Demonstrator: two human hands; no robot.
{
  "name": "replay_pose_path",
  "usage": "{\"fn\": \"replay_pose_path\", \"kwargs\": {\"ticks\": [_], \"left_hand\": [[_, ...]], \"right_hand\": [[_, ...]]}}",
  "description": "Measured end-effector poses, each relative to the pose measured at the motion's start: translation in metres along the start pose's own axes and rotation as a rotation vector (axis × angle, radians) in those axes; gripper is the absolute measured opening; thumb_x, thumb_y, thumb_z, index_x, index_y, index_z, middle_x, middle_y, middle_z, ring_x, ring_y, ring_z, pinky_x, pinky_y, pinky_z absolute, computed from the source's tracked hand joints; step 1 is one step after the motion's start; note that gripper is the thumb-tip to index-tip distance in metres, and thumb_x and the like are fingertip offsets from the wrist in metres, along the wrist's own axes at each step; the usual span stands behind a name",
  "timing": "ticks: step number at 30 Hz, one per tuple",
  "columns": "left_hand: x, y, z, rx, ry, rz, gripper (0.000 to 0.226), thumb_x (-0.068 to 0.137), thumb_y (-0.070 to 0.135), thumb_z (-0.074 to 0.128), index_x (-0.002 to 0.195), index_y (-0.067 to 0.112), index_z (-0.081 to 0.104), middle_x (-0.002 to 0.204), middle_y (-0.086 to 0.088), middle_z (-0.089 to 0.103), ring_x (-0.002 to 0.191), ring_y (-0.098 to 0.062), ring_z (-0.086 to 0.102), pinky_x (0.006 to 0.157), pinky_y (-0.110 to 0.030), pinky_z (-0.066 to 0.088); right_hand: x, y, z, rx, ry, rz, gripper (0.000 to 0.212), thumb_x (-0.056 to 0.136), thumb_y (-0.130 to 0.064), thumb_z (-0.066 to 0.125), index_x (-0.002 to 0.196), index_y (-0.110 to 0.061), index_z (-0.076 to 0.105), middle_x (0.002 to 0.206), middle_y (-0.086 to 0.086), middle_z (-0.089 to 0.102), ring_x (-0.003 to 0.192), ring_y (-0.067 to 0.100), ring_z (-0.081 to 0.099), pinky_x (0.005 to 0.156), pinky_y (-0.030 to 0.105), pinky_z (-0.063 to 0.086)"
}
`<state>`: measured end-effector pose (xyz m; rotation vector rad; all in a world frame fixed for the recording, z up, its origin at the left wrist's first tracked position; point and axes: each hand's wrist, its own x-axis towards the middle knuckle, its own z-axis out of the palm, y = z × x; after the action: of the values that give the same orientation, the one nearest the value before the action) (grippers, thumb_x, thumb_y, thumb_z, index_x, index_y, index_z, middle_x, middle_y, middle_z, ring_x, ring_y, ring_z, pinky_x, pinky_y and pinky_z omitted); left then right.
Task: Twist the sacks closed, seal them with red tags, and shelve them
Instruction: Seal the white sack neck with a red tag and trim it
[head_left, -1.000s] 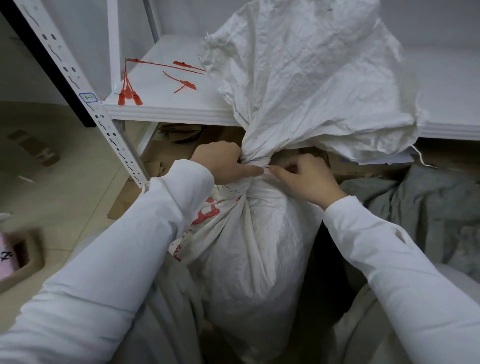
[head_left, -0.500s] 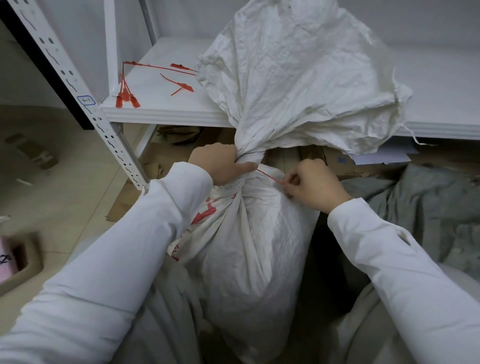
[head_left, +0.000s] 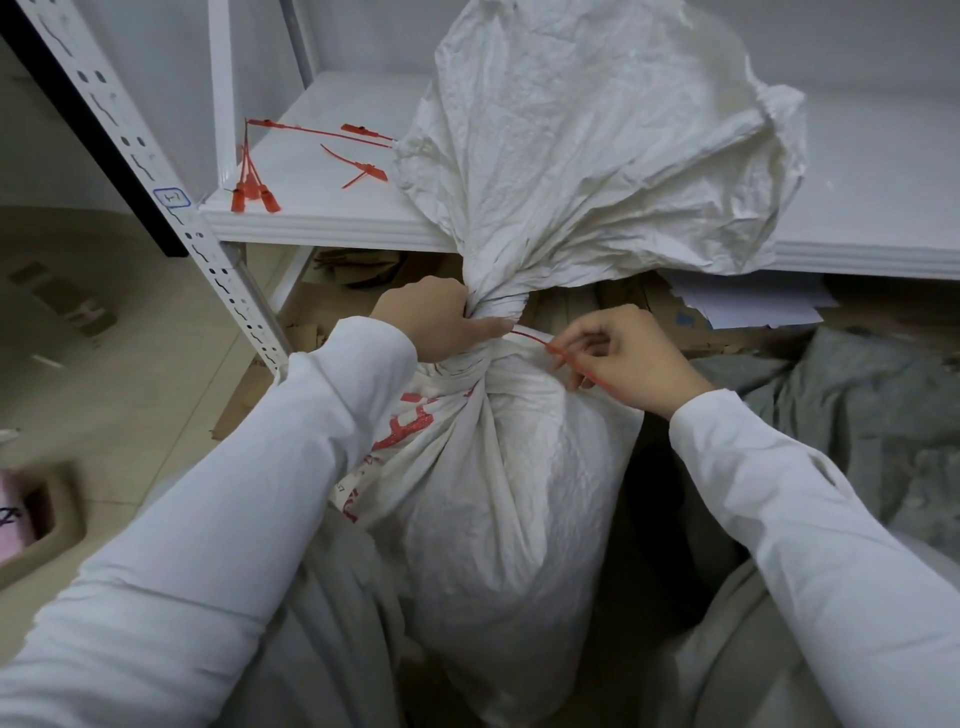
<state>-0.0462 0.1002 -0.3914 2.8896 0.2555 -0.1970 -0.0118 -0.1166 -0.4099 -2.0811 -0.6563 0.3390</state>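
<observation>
Pinching red tag (head_left: 535, 340) beside twisted sack (head_left: 509, 493)

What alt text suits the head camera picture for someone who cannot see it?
A person's left hand grips the twisted neck of a white sack while the right hand pinches a thin red tag running from that neck. Spare red tags lie on the white shelf behind.

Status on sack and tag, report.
Left hand grips the sack at its twisted neck. Right hand pinches red tag running from the neck. Sack not shelved; spare tags lie on shelf.
</observation>
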Motion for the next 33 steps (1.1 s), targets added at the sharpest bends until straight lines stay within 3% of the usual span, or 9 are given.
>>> {"fn": "replay_pose_path", "kwargs": {"ticks": [5,9,11,14,16,20,26,31,33], "left_hand": [[0.0,-0.001,0.001,-0.038,0.006,0.023,0.065,0.08,0.075,0.045,0.066,0.012,0.043,0.064,-0.001,0.05,0.057,-0.019,0.051,0.054,-0.029,0.035],[0.001,0.001,0.004,-0.034,0.029,0.063,0.066,0.08,0.076,0.044,0.069,0.012,0.047,0.066,-0.002,0.052,0.059,-0.019,0.051,0.055,-0.029,0.036],[0.001,0.0,0.004,-0.051,0.023,0.072,0.066,0.08,0.076,0.045,0.072,0.01,0.051,0.068,-0.002,0.053,0.06,-0.019,0.052,0.057,-0.031,0.038],[0.0,-0.001,0.004,-0.113,0.005,0.104,0.073,0.079,0.076,0.047,0.085,0.004,0.06,0.073,-0.003,0.057,0.065,-0.02,0.054,0.061,-0.033,0.041],[-0.002,0.001,0.003,-0.145,-0.002,0.143,0.071,0.079,0.074,0.048,0.086,0.004,0.06,0.074,-0.003,0.057,0.066,-0.02,0.053,0.062,-0.032,0.039],[-0.006,0.006,0.002,-0.09,0.026,0.193,0.061,0.08,0.074,0.047,0.072,0.013,0.05,0.067,0.001,0.053,0.061,-0.018,0.05,0.058,-0.031,0.035],[-0.008,0.008,0.0,-0.058,0.033,0.192,0.059,0.083,0.073,0.044,0.068,0.015,0.044,0.064,0.002,0.049,0.057,-0.016,0.046,0.054,-0.03,0.032],[-0.009,0.008,0.0,-0.123,-0.033,0.221,0.053,0.082,0.07,0.048,0.067,0.02,0.046,0.066,0.004,0.051,0.06,-0.016,0.049,0.056,-0.031,0.034],[-0.009,0.004,-0.003,-0.229,-0.111,0.223,0.043,0.086,0.059,0.054,0.068,0.02,0.052,0.069,0.004,0.054,0.064,-0.016,0.051,0.062,-0.032,0.038]], "right_hand": [[0.002,-0.003,0.003,0.05,0.207,-0.086,0.02,0.079,-0.007,0.077,0.094,-0.019,0.074,0.084,0.001,0.075,0.073,0.014,0.069,0.076,0.019,0.055],[0.008,-0.002,0.001,-0.033,0.418,-0.041,0.003,0.081,-0.017,0.073,0.08,-0.018,0.076,0.08,-0.002,0.074,0.076,0.012,0.068,0.08,0.024,0.054],[0.009,0.003,0.002,-0.169,0.398,-0.042,0.009,0.079,-0.013,0.072,0.087,-0.016,0.075,0.09,0.001,0.074,0.08,0.012,0.066,0.081,0.021,0.05],[0.008,0.008,0.005,-0.45,0.268,-0.175,0.031,0.078,-0.013,0.071,0.108,-0.015,0.072,0.11,0.003,0.071,0.104,0.025,0.061,0.089,0.03,0.044],[0.007,0.007,0.009,-0.517,0.166,-0.22,0.031,0.081,-0.02,0.07,0.112,-0.016,0.07,0.112,0.004,0.07,0.109,0.027,0.056,0.09,0.034,0.043],[0.007,0.006,0.019,-0.476,0.05,-0.222,0.02,0.085,-0.024,0.069,0.103,-0.015,0.075,0.099,0.005,0.074,0.098,0.025,0.065,0.085,0.039,0.05],[0.009,0.006,0.022,-0.409,0.146,-0.14,0.016,0.08,-0.027,0.075,0.09,-0.016,0.076,0.08,0.001,0.071,0.076,0.017,0.064,0.075,0.035,0.053],[0.009,0.005,0.025,-0.462,0.24,-0.097,0.019,0.085,-0.028,0.068,0.076,-0.011,0.068,0.076,0.007,0.067,0.075,0.025,0.061,0.064,0.037,0.047],[0.008,0.005,0.026,-0.486,0.257,-0.099,0.02,0.087,-0.025,0.065,0.076,-0.008,0.065,0.078,0.01,0.067,0.077,0.029,0.061,0.061,0.035,0.043]]}}
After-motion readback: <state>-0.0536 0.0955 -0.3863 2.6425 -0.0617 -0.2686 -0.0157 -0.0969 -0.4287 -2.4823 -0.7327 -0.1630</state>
